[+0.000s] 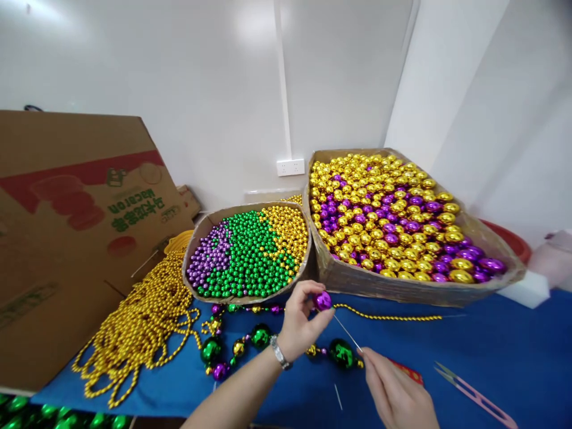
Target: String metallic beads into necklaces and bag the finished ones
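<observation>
Between the thumb and fingers of my left hand point(304, 319) is a shiny purple bead point(322, 301). My right hand point(395, 384) pinches a thin straight needle point(348, 333), its far tip near the underside of that bead. I cannot tell whether the tip touches it. Below and behind my left hand, a strung bead necklace with a large green bead point(342, 353) lies on the blue cloth point(277, 396). More of its green, gold and purple beads curve off to the left. A red packet point(407, 372) shows partly from behind my right hand.
A smaller box point(241, 300) holds purple, green and gold beads. Beside it stands a larger box point(379, 281) of gold and purple beads. Gold bead strands point(143, 322) pile up at left near a carton point(75, 238). Pink-handled thread snips point(478, 396) lie at right.
</observation>
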Demonstrator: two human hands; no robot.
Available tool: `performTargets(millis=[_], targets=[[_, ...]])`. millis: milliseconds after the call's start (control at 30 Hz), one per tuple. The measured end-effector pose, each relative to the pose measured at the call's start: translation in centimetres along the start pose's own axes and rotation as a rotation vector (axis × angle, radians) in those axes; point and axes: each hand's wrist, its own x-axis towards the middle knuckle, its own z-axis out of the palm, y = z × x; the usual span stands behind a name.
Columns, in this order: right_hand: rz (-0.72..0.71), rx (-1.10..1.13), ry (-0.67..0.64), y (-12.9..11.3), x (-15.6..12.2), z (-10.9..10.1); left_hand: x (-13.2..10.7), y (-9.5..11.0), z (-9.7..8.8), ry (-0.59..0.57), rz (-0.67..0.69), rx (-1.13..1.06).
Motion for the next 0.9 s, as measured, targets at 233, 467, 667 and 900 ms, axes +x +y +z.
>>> performTargets(millis=[233,467,667,900], targets=[[-0.018,0.073,-0.034,-0.2,0.2,0.6,-2.0,-0.8,0.7,-0.001,-0.188,-0.18],[0.059,0.124,-0.038,0.5,-0.2,1.0,-0.7,0.8,-4.9,-0.091,0.015,0.447],[0.087,0.153,-0.049,0.6,-0.4,1.1,3.7,0.6,-13.2,-0.215,-0.167,1.174],[-0.004,0.138,0.002,-0.1,0.0,1.4,3.3,-0.1,-13.5,-0.215,-0.165,1.02]])
